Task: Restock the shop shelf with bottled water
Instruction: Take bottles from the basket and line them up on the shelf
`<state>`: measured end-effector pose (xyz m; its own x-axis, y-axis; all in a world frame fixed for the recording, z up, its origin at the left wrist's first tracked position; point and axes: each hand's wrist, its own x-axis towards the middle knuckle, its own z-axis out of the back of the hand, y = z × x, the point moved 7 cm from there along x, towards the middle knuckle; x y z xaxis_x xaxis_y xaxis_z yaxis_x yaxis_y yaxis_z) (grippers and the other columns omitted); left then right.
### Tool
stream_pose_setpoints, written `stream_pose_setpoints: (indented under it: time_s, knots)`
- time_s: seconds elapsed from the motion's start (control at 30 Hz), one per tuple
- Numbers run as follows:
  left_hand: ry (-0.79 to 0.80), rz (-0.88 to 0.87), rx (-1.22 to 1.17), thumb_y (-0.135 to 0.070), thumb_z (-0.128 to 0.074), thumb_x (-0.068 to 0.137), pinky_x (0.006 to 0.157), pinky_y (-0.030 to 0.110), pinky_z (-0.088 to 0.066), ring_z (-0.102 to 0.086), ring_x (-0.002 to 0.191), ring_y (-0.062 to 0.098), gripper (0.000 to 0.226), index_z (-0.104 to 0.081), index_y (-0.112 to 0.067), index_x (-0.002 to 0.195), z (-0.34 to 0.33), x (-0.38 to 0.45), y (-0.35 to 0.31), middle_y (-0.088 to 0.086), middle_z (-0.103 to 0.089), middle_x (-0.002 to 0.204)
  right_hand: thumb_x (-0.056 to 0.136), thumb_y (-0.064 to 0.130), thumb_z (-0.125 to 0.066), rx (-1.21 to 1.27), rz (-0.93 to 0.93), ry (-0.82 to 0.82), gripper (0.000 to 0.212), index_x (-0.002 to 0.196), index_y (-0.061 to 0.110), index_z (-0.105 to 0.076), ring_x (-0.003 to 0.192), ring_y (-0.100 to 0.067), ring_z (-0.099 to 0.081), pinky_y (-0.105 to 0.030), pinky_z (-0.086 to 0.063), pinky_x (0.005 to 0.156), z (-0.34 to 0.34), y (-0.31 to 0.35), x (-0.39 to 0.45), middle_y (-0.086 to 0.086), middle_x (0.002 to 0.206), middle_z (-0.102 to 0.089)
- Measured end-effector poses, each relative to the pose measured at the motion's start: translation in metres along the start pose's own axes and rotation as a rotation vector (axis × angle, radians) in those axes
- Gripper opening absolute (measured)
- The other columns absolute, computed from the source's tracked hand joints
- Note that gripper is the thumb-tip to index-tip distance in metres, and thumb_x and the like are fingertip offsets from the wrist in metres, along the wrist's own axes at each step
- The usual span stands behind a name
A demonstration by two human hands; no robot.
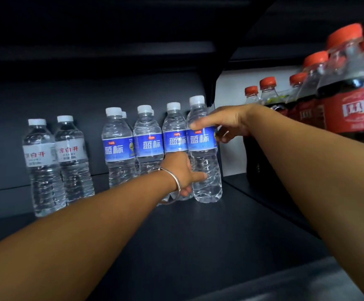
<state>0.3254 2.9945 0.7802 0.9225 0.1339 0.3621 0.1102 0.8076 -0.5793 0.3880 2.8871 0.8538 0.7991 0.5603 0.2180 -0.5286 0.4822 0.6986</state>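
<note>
I see clear water bottle, white cap, blue label, upright on dark shelf, rightmost in blue-label row. My right hand grips its shoulder; left hand wraps lower body.

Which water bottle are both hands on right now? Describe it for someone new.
On the dark shelf, find the row of blue-labelled water bottles left of the red-capped cola bottles. It is the rightmost bottle, nearest the cola, with the right hand and left hand on it.
</note>
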Motion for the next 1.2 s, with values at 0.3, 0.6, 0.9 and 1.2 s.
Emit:
stream_pose_setpoints:
  time_s: [0.3, 0.6, 0.9, 1.2]
  knots:
    - [-0.041, -0.013, 0.097, -0.026, -0.071, 0.08, 0.08, 0.047, -0.055, -0.066, 0.087, 0.037, 0.034, -0.04, -0.014, 0.074, -0.008, 0.008, -0.008, 0.022, -0.064, 0.094, 0.079, 0.022, -0.074, 0.08, 0.011, -0.164, 0.05, 0.118, -0.001, -0.054, 0.074, -0.025, -0.067, -0.039, -0.059, 0.071, 0.01, -0.006, 0.001, -0.017, 0.103, -0.068]
    - [-0.027, -0.031, 0.086, -0.006, -0.061, 0.086, 0.071, 0.037, -0.057, -0.068, 0.07, 0.032, 0.023, -0.044, -0.016, 0.074, -0.008, 0.015, 0.0, 0.012, -0.062, 0.07, 0.08, 0.012, -0.072, 0.201, 0.024, -0.275, 0.066, 0.137, 0.003, -0.04, 0.088, -0.029, -0.067, -0.039, -0.058, 0.068, 0.005, -0.013, 0.015, -0.017, 0.114, -0.063]
    - [-0.028, -0.051, 0.072, -0.005, -0.064, 0.084, 0.053, 0.026, -0.052, -0.062, 0.057, 0.02, 0.023, -0.046, -0.017, 0.076, -0.007, 0.01, 0.0, 0.01, -0.062, 0.078, 0.091, 0.011, -0.06, 0.244, 0.032, -0.279, 0.044, 0.132, 0.006, -0.043, 0.088, -0.02, -0.064, -0.033, -0.056, 0.073, -0.001, -0.02, 0.011, -0.011, 0.113, -0.064]
    - [0.012, -0.059, 0.128, -0.015, -0.071, 0.079, 0.092, 0.039, -0.05, -0.063, 0.099, 0.029, 0.019, -0.054, -0.016, 0.089, -0.001, -0.015, -0.011, 0.013, -0.066, 0.105, 0.09, 0.035, -0.06, -0.104, -0.026, -0.434, 0.051, 0.126, 0.0, -0.051, 0.105, -0.028, -0.057, -0.034, -0.047, 0.083, -0.006, -0.009, -0.02, -0.013, 0.118, -0.057]
